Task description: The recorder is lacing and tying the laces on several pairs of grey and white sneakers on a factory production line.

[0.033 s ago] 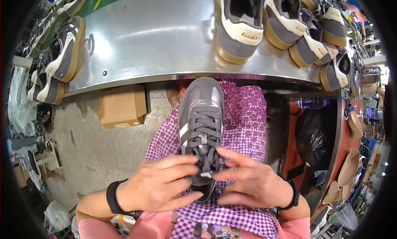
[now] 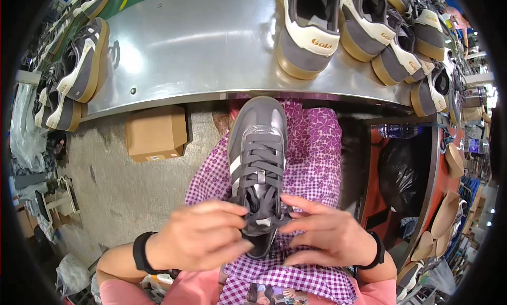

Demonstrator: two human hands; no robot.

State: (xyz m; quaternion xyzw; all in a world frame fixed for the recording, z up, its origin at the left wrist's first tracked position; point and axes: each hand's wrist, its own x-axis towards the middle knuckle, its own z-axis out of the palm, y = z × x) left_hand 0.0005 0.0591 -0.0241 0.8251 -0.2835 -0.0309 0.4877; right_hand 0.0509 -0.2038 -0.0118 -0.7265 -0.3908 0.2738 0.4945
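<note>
A grey sneaker [image 2: 260, 120] with a pale side stripe lies on my lap, its toe pointing away from me. Its flat grey shoelace [image 2: 262, 154] is threaded up the front, and the dark lace ends cross near the tongue. My left hand [image 2: 203, 233] is closed at the shoe's left side, fingertips pinching a lace end. On the other side my right hand [image 2: 327, 232] pinches the opposite lace between thumb and forefinger, with its other fingers loosely curled. Motion blurs the fingers, and they partly hide the shoe's collar.
A metal worktable [image 2: 200, 46] spans the far side. Several similar sneakers [image 2: 309, 41] stand on its right, with more sneakers [image 2: 84, 59] at the left. A cardboard box [image 2: 157, 133] sits on the floor. A black plastic bag [image 2: 402, 173] fills a red-sided compartment at right.
My hands have moved slightly apart, drawing the lace ends out to either side of the shoe's opening. The shoe stays almost in place on my lap.
</note>
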